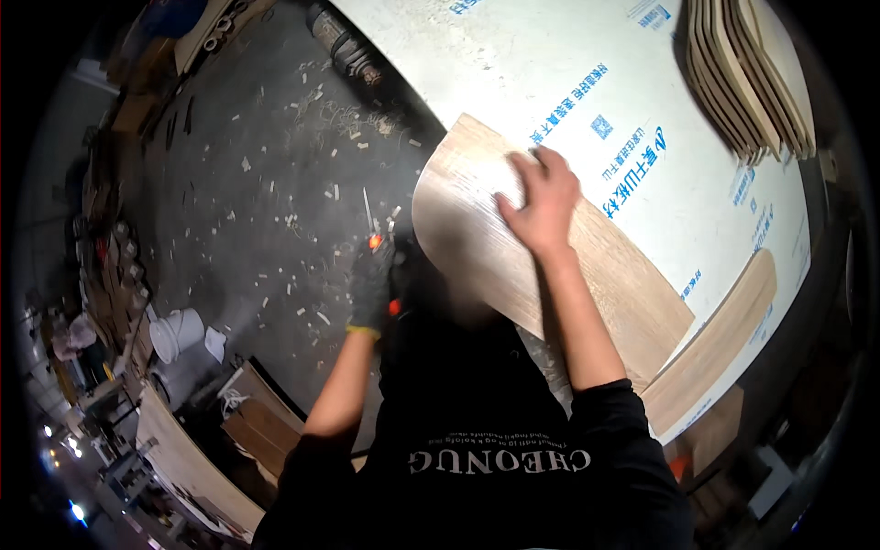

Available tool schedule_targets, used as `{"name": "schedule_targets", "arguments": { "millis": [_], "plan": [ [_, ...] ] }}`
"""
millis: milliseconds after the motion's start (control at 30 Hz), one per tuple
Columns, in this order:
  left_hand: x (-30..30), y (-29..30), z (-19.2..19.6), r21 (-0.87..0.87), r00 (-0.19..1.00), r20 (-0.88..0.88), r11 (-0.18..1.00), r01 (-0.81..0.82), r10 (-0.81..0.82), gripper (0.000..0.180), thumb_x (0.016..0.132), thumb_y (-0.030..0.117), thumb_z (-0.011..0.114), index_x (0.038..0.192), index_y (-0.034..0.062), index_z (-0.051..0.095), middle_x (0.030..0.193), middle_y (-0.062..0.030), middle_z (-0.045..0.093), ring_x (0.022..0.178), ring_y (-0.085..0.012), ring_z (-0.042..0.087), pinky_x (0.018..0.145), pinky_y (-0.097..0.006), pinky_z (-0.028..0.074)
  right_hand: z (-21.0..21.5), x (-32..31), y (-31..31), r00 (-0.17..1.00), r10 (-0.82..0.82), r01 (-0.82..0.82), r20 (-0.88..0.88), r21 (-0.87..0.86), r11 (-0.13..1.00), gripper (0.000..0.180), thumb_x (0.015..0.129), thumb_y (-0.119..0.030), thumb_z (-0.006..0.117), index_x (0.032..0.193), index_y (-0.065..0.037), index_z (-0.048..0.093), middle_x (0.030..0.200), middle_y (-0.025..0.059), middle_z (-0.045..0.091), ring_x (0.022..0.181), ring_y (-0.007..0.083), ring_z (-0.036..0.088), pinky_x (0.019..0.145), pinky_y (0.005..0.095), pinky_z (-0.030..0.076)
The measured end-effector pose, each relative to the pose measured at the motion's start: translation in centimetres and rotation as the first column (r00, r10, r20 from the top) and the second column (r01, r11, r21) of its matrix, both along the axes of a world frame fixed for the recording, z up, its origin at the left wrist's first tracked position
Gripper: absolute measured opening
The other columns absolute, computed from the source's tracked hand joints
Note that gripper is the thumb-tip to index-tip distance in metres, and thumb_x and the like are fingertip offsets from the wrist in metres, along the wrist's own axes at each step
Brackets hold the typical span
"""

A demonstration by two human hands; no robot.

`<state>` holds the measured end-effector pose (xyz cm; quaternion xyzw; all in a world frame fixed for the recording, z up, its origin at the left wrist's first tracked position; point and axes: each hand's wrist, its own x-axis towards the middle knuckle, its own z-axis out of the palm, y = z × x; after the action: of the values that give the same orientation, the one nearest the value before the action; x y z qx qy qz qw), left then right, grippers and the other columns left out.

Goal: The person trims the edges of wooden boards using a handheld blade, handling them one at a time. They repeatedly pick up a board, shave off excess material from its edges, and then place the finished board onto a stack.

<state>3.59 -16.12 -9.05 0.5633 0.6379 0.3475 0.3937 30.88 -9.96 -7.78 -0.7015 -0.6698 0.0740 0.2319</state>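
Note:
My left hand (369,291), in a dark glove with a yellow cuff, is closed around an orange-handled hand tool (375,241). Its thin metal shaft points away from me, left of the board; whether it is a file or a screwdriver cannot be made out. My bare right hand (547,206) rests on a wood-grain board (477,206) with its fingers apart. One end of this board is rounded and hangs past the edge of the white worktop sheet (550,55). The rest lies on the sheet, partly hidden by my right forearm.
Several curved boards (733,82) are stacked at the far right. A curved wood-grain strip (720,335) lies along the near right edge. On the floor are wood scraps (353,124), a dark power tool (341,46) by the worktop and a white bucket (177,335) at left.

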Motion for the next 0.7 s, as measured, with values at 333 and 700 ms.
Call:
{"name": "schedule_targets", "arguments": {
  "millis": [333,700],
  "plan": [
    [4.4,2.0,-5.4,0.388,0.975,-0.195,0.905,0.175,-0.105,0.028,0.098,0.015,0.052,0.123,0.0012,0.056,0.104,-0.0058,0.062,0.094,-0.0149,0.056,0.083,-0.032,0.047,-0.9,-7.4,2.7,0.932,0.346,-0.33,0.105,-0.144,0.933,0.068,0.083,-0.048,0.065,0.143,-0.024,0.042,0.153,0.007,0.031,0.144,0.0342,0.021,0.112,0.0659,0.013],
    [1.7,8.6,5.1,-0.238,0.715,-0.524,0.886,0.399,-0.463,0.042,0.093,0.025,0.053,0.131,0.0077,0.053,0.116,-0.0222,0.061,0.104,-0.0388,0.06,0.088,-0.045,0.048,-0.2,-3.4,4.4,0.991,-0.127,0.121,-0.039,-0.138,0.983,0.074,0.074,-0.043,0.076,0.132,-0.006,0.051,0.125,0.015,0.05,0.12,0.0306,0.044,0.106,0.0437,0.031]
  ]
}}
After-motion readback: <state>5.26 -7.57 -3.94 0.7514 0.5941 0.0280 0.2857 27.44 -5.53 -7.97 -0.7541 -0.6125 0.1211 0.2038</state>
